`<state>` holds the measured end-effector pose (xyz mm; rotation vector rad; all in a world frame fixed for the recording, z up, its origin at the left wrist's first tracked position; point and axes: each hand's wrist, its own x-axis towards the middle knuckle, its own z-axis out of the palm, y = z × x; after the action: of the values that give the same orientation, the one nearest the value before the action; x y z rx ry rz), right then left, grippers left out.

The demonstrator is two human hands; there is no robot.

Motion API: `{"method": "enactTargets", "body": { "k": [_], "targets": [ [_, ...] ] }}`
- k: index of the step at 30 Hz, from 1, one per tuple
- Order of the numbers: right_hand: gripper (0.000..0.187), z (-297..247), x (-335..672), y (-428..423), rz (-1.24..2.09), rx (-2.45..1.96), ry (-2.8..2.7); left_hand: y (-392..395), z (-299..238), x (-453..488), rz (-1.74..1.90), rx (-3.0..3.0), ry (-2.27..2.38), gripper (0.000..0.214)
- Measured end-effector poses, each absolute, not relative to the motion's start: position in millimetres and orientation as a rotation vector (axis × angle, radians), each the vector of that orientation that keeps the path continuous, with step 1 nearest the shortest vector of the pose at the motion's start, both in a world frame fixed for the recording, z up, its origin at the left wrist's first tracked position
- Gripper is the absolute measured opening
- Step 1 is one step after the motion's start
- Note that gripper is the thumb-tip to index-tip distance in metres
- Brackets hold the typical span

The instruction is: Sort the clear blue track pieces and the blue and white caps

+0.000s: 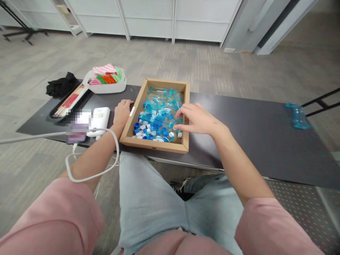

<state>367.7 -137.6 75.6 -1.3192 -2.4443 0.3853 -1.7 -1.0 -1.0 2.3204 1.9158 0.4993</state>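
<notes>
A shallow brown cardboard box [187,92] lies on the dark table in front of me. Clear turquoise plastic parts [159,103] fill its far and middle area, while small blue and white cubes [140,129] are heaped towards the near left corner. My right hand [195,118] reaches over the box's right wall, thumb and fingers apart, near the plastic parts; nothing shows in its grasp. Flat on the table, my left hand [123,112] lies along the outside of the left wall with its fingers stretched forward.
Left on the dark table [225,138] are a white power bank [101,118], a blurred-out phone [78,126] with a white cable [79,180], a black tray [57,117] of sticks, a white basket [123,85] and black cloth [61,85]. Turquoise plastic parts [300,117] lie far right.
</notes>
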Motion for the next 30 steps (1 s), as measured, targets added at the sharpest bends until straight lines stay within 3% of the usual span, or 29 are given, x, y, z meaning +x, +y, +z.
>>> {"method": "enactTargets", "body": {
  "k": [3, 8, 14, 24, 30],
  "targets": [
    [0.043, 68, 344, -127, 0.362, -1.386, -2.497, 1, -3, -4, 0.477, 2.317, 1.921, 0.046],
    [0.017, 53, 334, -127, 0.363, -1.4, -2.416, 2, -5, -6, 0.483, 2.317, 1.931, 0.044],
    [0.019, 48, 342, -127, 0.507, -1.344, -2.196, -2, -2, -3, 0.467, 2.303, 1.944, 0.043],
    [0.049, 30, 345, -113, 0.627, -1.068, -1.812, 0, -3, -4, 0.55, 2.302, 1.913, 0.045],
    [0.045, 30, 351, -109, 0.693, -1.022, -1.651, -1, 0, -5, 0.484, 2.294, 1.913, 0.047]
  ]
}}
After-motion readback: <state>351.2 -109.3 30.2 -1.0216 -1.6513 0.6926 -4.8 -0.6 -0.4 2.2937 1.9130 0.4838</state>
